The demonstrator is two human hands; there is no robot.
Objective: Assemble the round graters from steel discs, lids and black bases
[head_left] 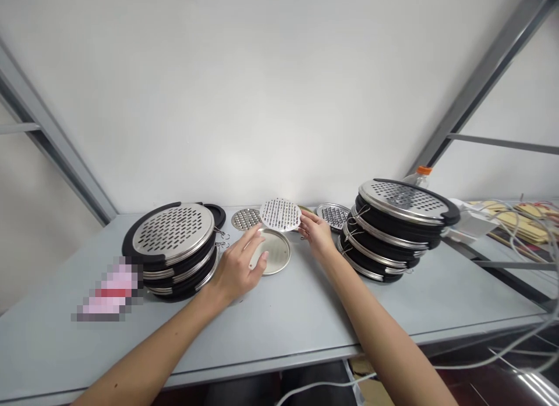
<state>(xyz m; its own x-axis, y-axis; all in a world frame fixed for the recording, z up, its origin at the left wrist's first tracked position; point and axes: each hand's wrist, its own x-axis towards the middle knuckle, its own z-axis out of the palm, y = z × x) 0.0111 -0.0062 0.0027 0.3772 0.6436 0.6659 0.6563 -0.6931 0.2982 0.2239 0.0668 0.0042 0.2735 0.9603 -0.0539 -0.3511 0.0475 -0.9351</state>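
My right hand (315, 232) pinches the disc (279, 214), just left of that grip, by its edge; my left hand (238, 263) is loosely spread, contact unclear. Held one-sidedly, the disc could tip and slip onto the dish (278, 251) below-left.

Reference: shallow metal plate (277, 260). Near side: passable, over the tabletop (279, 318) between the forearms (170, 336). Left: obstructed by left hand (238, 266) at the rim, then left grater stack (172, 251). Right: right hand (318, 234), then taller right grater stack (384, 237). Far side: perforated disc (280, 214), flat grater plate (245, 219) to its left; wall (279, 91) behind.
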